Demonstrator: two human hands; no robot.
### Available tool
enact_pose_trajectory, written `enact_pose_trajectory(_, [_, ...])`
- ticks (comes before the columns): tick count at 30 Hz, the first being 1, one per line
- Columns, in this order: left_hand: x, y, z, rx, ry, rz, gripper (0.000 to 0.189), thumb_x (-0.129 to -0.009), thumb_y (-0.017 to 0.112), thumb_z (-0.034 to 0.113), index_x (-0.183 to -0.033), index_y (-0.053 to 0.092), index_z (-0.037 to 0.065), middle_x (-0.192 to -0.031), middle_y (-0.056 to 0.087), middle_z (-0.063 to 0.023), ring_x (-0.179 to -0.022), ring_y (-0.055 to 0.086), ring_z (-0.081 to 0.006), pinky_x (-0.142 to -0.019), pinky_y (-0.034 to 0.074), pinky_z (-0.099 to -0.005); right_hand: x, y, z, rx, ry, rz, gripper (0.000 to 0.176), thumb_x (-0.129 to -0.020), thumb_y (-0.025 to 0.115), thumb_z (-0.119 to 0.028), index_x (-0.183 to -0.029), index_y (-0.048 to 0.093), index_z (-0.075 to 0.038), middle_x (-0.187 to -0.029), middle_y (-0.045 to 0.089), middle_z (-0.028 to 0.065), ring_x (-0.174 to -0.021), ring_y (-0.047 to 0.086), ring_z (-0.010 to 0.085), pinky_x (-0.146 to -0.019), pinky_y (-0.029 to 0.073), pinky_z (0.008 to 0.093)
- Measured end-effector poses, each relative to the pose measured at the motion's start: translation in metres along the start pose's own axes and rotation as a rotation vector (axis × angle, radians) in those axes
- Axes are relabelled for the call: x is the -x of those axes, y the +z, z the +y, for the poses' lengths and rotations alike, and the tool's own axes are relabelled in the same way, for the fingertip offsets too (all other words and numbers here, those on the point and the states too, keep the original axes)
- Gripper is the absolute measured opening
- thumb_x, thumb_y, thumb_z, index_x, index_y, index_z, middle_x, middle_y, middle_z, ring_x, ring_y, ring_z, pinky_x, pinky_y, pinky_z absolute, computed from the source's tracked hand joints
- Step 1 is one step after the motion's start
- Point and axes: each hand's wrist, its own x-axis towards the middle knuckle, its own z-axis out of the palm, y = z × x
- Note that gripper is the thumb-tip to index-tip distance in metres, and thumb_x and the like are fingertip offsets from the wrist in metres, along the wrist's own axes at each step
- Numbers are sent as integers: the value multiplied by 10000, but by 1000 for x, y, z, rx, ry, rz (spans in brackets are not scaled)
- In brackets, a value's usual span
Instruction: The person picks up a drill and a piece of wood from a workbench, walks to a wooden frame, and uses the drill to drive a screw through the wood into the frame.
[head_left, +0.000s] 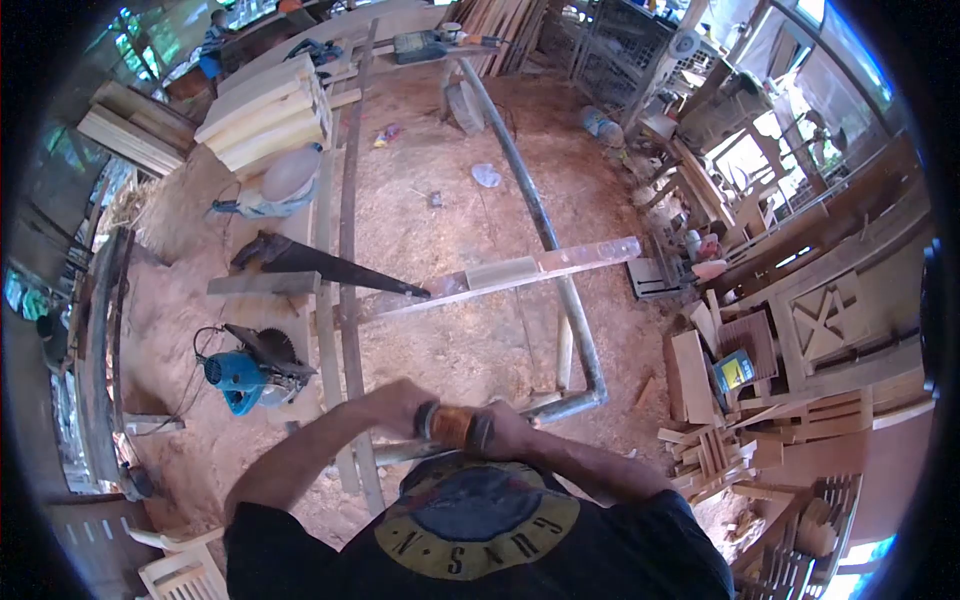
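Close in front of my chest, a short orange-brown cylinder with dark rounded ends [453, 425] lies sideways between my hands. My left hand [405, 402] is closed at its left end. The other end meets my right hand [510, 430], whose fingers are also closed and partly hidden. I cannot tell what the cylinder is. Beyond my hands, a board [465, 294] lies across a metal pipe frame [528, 190] and long narrow strips. On it rest a small wood block [503, 272] and the tip of a handsaw [325, 264].
A blue circular saw [240, 378] with its blade showing sits on the sawdust-covered floor at left. Stacked planks [265, 115] stand farther back. Wooden chair parts and offcuts [715, 450] pile up at right. Farther off at the upper left is another person [215, 40].
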Motion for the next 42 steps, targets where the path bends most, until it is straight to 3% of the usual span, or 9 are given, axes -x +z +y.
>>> enact_pose_trajectory(2, [10,13,-3,121,-85,-361,533,-636,870,290,-1083,686,64,-933,730,-162,-872,702,-306,-824,533,-410,1,-7,-13,-5,-26,-32,435,-806,759,-354,-1148,658,-105,-958,723,136,-863,708,358,-787,563,429])
enact_pose_trajectory(5, [16,1,-3,248,-22,-200,585,-637,873,298,-1141,668,84,-967,726,-154,-908,699,-315,-850,530,-419,-4,-11,-16,-26,39,-48,482,-791,763,-363,-1187,646,-115,-993,722,134,-888,710,341,-810,563,423])
enact_pose_trajectory(9, [30,-16,37,-152,149,795,451,-739,792,165,-1143,607,89,-1025,664,-133,-947,668,-328,-869,528,-438,-18,-12,15,-17,-33,168,502,-773,761,-256,-1225,620,-87,-1050,698,113,-932,694,266,-834,553,388])
enact_pose_trajectory(14, [-3,3,35,-350,144,1179,434,-720,758,87,-1125,603,65,-1005,645,-133,-959,649,-352,-838,522,-438,-21,-36,-20,-443,-23,268,482,-713,783,-86,-1156,598,-39,-999,633,64,-898,609,191,-801,528,348])
enact_pose_trajectory(21, [8,-8,25,-156,40,825,321,-675,768,152,-952,614,107,-838,649,-115,-770,674,-362,-658,535,-456,-19,-33,-18,-316,5,150,381,-733,776,-90,-1096,665,-63,-916,686,33,-780,671,154,-685,551,324])
enact_pose_trajectory(25, [17,13,0,114,-24,-52,449,-682,839,280,-1050,661,95,-904,719,-121,-823,708,-287,-735,540,-384,-13,-47,-20,192,-173,-55,447,-717,820,-266,-1112,703,-92,-961,740,109,-875,737,256,-757,577,375])
enact_pose_trajectory(31, [35,-6,28,284,-33,237,670,-693,855,332,-1257,573,105,-1008,710,-125,-873,681,-228,-787,527,-360,-4,-64,-1,21,-195,28,502,-702,863,-250,-1149,699,-94,-940,745,95,-841,736,229,-780,577,340])
enact_pose_trajectory(36, [34,5,12,531,99,627,383,-892,672,122,-1262,613,43,-981,711,-99,-847,666,-184,-772,556,-358,10,-67,-5,-383,-61,39,429,-829,802,-199,-1195,639,-45,-1099,697,107,-982,691,197,-885,551,337])
enact_pose_trajectory(42, [32,17,3,965,-44,525,237,-1007,632,193,-1173,680,30,-934,706,-49,-842,653,-112,-768,561,-298,17,-65,-12,-578,-21,139,440,-828,802,-160,-1211,627,-33,-1129,687,94,-1008,671,199,-921,536,338])
